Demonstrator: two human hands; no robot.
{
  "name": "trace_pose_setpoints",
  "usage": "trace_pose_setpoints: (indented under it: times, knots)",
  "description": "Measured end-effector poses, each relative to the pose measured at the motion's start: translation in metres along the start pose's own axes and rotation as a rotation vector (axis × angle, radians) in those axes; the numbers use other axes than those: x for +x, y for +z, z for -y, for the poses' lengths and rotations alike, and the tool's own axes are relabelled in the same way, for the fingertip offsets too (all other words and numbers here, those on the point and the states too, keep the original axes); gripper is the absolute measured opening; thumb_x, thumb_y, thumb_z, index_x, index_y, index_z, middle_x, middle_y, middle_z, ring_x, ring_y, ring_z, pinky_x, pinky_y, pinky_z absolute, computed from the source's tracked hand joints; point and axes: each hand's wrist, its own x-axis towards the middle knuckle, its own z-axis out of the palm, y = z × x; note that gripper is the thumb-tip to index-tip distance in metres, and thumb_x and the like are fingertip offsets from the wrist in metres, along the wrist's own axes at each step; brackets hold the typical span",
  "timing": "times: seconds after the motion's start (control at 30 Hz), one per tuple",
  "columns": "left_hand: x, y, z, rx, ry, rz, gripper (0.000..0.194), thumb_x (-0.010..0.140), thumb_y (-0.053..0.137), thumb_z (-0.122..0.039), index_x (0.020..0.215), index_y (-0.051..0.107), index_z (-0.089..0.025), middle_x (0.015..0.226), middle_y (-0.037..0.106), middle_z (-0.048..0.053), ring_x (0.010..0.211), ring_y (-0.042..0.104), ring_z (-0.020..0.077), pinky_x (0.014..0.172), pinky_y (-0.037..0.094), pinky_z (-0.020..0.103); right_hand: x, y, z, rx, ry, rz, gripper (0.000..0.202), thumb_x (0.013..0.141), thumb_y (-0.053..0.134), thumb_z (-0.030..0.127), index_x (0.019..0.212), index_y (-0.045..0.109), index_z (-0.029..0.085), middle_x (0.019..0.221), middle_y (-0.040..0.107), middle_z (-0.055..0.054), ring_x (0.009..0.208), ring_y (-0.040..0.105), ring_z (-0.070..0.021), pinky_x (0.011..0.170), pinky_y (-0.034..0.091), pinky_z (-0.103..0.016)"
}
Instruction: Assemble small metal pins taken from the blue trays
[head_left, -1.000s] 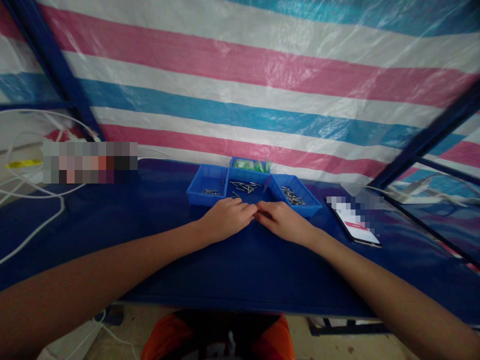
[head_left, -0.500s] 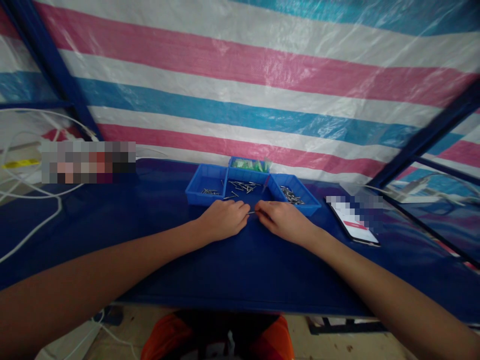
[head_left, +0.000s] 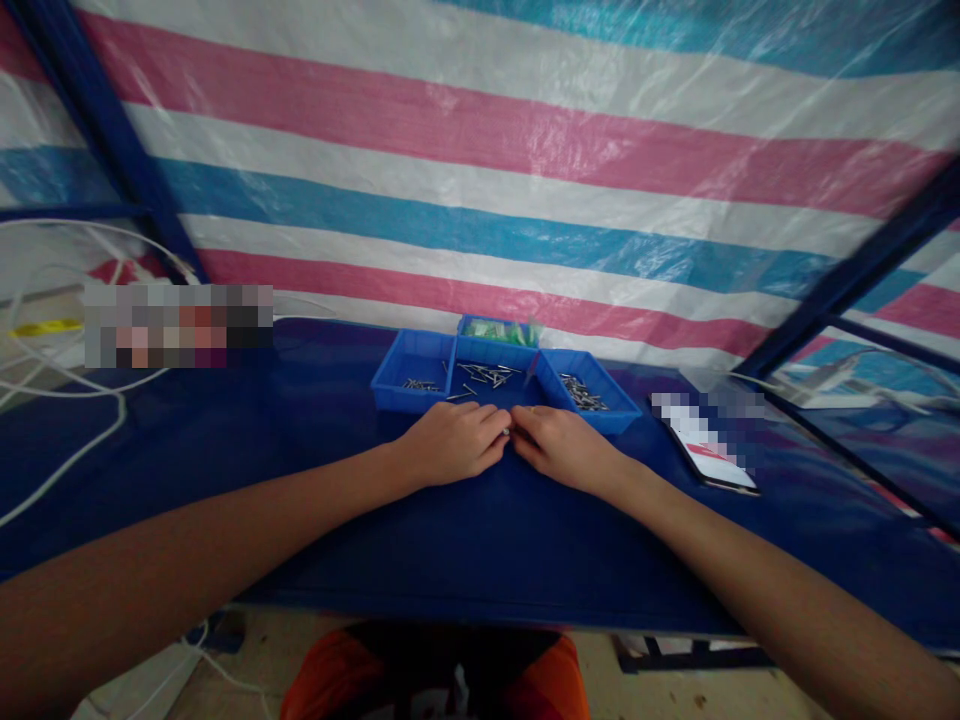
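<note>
My left hand and my right hand meet fingertip to fingertip over the table, just in front of the blue trays. Both are closed in a pinch. Between them shows only a tiny shiny end of a thin metal pin; fingers cover the rest. Silver pins lie loose on the table beyond my hands. A few similar pieces rest in the left blue tray, and a denser pile is in the right blue tray.
Behind the loose pins stands a third blue tray with green and clear packets. A phone lies right of my hands on the blue table. White cables run along the left. A striped plastic sheet hangs behind.
My hands have come closer together, the left moving slightly right. The thin pin that spanned the gap between them is now almost wholly covered by fingers.
</note>
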Motion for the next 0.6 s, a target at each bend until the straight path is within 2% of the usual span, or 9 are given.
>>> trace_pose_setpoints:
  times: [0.27,0.6]
  knots:
    - [-0.0008,0.001,0.0009,0.005,0.074,-0.076,0.018,0.09,0.039,-0.025,0.088,0.055,-0.017,0.076,0.062,0.001,0.07,0.059,0.0146,0.058,0.041,0.025,-0.0006,0.0004,0.0002,0.067,-0.038,-0.017,0.003,0.084,0.045,0.015,0.082,0.046,0.017,0.073,0.054,-0.001,0.065,0.051,-0.0132,0.059,0.032,-0.024]
    - [-0.0007,-0.0015,0.0005,0.009,0.096,-0.131,0.019,0.09,0.038,-0.024,0.085,0.054,-0.016,0.074,0.061,0.001,0.067,0.057,0.0133,0.057,0.039,0.024,0.0027,-0.0012,-0.0023,0.403,-0.049,-0.014,0.01,0.081,0.047,0.009,0.077,0.046,0.018,0.069,0.052,0.002,0.06,0.048,-0.0103,0.058,0.033,-0.021]
